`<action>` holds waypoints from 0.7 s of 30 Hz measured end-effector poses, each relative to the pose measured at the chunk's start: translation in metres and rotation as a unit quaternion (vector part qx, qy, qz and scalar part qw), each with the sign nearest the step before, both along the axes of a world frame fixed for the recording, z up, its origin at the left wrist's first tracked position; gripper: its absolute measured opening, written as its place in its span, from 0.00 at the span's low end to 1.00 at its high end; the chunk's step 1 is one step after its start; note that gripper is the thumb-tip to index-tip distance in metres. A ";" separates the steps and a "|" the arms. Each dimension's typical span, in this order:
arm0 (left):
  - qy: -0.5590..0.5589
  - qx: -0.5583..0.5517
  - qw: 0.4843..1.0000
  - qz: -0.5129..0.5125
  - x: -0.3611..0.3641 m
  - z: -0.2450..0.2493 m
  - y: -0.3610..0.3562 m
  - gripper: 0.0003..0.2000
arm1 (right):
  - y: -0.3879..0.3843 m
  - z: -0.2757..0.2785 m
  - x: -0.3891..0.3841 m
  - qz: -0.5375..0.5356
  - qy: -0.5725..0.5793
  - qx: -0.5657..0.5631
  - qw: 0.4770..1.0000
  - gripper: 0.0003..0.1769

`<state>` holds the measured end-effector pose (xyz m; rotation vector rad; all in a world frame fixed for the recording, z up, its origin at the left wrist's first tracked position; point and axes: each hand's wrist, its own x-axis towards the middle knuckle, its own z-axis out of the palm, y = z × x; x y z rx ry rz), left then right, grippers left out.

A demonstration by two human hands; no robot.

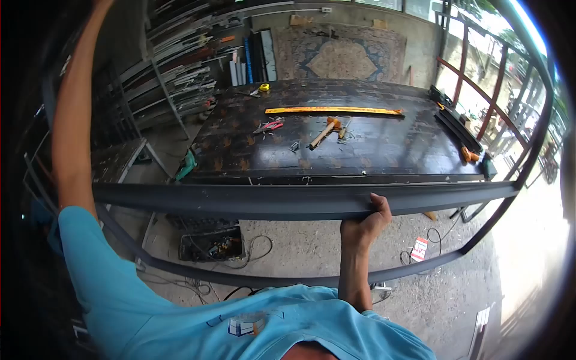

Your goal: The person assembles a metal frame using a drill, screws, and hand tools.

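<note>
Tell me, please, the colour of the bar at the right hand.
The bar is dark grey; the head view shows it best.

No text reads clearly: print on yellow bar [330,110] atop table [390,141] is too small; red-and-white card [419,249] on floor [318,246] before table blurs.

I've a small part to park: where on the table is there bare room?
On the table, one bare patch lies this side of the yellow strip, between mallet and orange tool; another lies between pliers and green tool. The middle is crowded: mallet, pliers, loose bits.
</note>
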<state>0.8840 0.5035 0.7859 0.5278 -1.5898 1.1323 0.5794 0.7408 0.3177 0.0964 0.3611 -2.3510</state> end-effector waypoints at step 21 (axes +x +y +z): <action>-0.274 0.554 0.782 -0.086 -0.087 -0.324 0.040 0.28 | -0.098 0.053 -0.101 0.043 0.083 -0.034 0.995 0.18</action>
